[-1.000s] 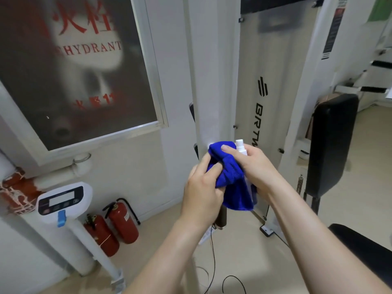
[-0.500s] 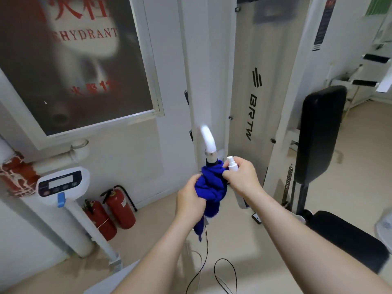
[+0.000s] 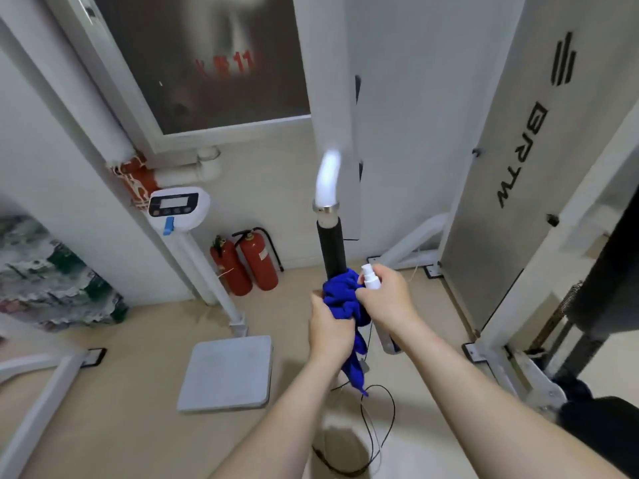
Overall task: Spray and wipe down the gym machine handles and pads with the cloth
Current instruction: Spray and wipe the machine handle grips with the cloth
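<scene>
Centre of head view: left hand (image 3: 328, 335) grips bunched blue cloth (image 3: 340, 299), plush and crumpled, wrapped round lower end of handle (image 3: 332, 247). Handle: upright black matte cylinder, chrome collar (image 3: 325, 208) above, curved white tube (image 3: 326, 181) on top. Cloth tail hangs below fist. Right hand (image 3: 387, 299) curls round small white plastic spray bottle (image 3: 370, 280), just beside cloth. Behind: two red fire extinguishers (image 3: 245, 264), scale with flat square platform (image 3: 226, 371), thin black cable (image 3: 377, 426) looped on floor.

Both forearms extended, left hand (image 3: 330, 332) gripping cloth (image 3: 340, 299), right hand (image 3: 388, 300) just beside, holding spray bottle (image 3: 370, 280)
</scene>
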A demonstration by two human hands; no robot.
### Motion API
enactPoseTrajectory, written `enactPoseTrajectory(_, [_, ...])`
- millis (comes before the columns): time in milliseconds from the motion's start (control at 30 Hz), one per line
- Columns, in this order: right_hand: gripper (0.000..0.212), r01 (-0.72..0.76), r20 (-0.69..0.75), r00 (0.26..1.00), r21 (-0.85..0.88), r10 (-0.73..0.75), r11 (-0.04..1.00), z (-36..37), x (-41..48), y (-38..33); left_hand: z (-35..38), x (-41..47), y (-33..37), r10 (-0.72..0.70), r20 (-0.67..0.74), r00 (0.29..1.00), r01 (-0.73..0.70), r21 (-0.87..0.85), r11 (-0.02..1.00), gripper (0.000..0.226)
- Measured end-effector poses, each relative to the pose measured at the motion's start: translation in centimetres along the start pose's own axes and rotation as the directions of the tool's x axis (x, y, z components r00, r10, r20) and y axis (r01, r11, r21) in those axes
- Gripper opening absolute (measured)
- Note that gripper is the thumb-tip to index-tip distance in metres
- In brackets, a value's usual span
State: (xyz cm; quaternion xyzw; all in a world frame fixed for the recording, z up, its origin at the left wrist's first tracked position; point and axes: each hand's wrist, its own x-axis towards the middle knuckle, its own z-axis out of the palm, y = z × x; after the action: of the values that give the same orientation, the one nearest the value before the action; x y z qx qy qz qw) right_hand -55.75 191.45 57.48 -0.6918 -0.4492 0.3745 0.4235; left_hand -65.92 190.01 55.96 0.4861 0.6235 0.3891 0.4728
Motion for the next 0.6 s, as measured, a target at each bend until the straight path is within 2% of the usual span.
enactPoseTrajectory(100, [0.014,-0.056,0.065,0.997,0.054,0.052,0.997,-2.0,-0.8,1.7,0.3,-1.4,0.2,-0.095,0.042,0.995,0.093,0.059,0.994,0.028])
enactPoseTrajectory(133, [0.015,-0.088,0.086,0.993,0.127,0.077,0.988,-2.9,-1.2,1.8,0.4,-2.3,0.7,-0.137,0.07,0.988,0.136,0.013,0.991,0.032])
enactPoseTrajectory(200, [0.015,-0.177,0.151,0.979,0.312,0.135,0.934,-4.9,-1.9,1.4,0.2,-3.5,1.4,-0.151,0.198,0.968,0.184,-0.159,0.97,0.058])
enactPoseTrajectory(233, [0.015,-0.21,0.187,0.971,0.374,0.148,0.904,-6.3,-2.4,1.0,0.3,-4.0,1.5,-0.131,0.263,0.956,0.196,-0.237,0.952,0.072])
enactPoseTrajectory(300, [0.017,-0.238,0.265,0.955,0.431,0.13,0.87,-9.6,-3.4,0.5,0.6,-5.6,1.9,-0.021,0.424,0.906,0.169,-0.315,0.934,0.084])
enactPoseTrajectory(367, [0.018,-0.237,0.317,0.943,0.427,0.101,0.873,-12.9,-5.2,0.4,1.1,-7.9,2.7,0.109,0.62,0.777,0.156,-0.357,0.921,0.079])
enactPoseTrajectory(400, [0.016,-0.245,0.347,0.933,0.425,0.093,0.871,-13.8,-5.4,0.2,0.9,-8.2,3.0,0.16,0.666,0.729,0.164,-0.397,0.903,0.071])
enactPoseTrajectory(433, [0.014,-0.261,0.365,0.926,0.422,0.101,0.868,-14.8,-5.8,-0.1,1.0,-8.7,3.1,0.184,0.673,0.717,0.171,-0.425,0.889,0.062])
enactPoseTrajectory(467, [0.012,-0.269,0.367,0.924,0.426,0.107,0.864,-15.9,-6.6,-0.3,1.4,-9.3,3.3,0.162,0.647,0.745,0.185,-0.435,0.881,0.054])
enactPoseTrajectory(500, [0.011,-0.266,0.352,0.929,0.43,0.111,0.863,-16.9,-7.5,-0.3,1.7,-10.2,3.6,0.126,0.583,0.802,0.162,-0.417,0.894,0.048])
enactPoseTrajectory(567, [0.011,-0.236,0.318,0.943,0.429,0.099,0.872,-19.0,-10.1,-0.1,2.2,-12.7,4.1,0.128,0.433,0.892,0.041,-0.359,0.932,0.036])
enactPoseTrajectory(600, [0.012,-0.196,0.297,0.952,0.413,0.071,0.89,-19.9,-11.6,0.1,2.4,-14.1,4.5,0.143,0.394,0.908,0.001,-0.342,0.94,0.034])
